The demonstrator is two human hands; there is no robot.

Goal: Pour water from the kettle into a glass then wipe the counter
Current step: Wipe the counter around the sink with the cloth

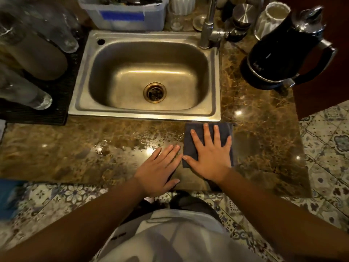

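Observation:
A folded dark grey cloth (192,146) lies on the brown marble counter (264,129), just in front of the sink's right corner. My right hand (211,157) presses flat on the cloth, fingers spread. My left hand (160,167) rests flat on the bare counter beside it, fingers together, holding nothing. A patch of water (120,146) glistens on the counter left of my hands. The black kettle (285,52) stands on its base at the back right. A clear glass (175,17) stands behind the sink, its contents unclear.
A steel sink (147,112) with a tap (207,25) fills the middle. Upturned glasses (28,93) lie on a black drying mat (56,103) at the left. A plastic tub (124,14), a white cup (272,17) and metal items line the back. The counter's front edge runs under my wrists.

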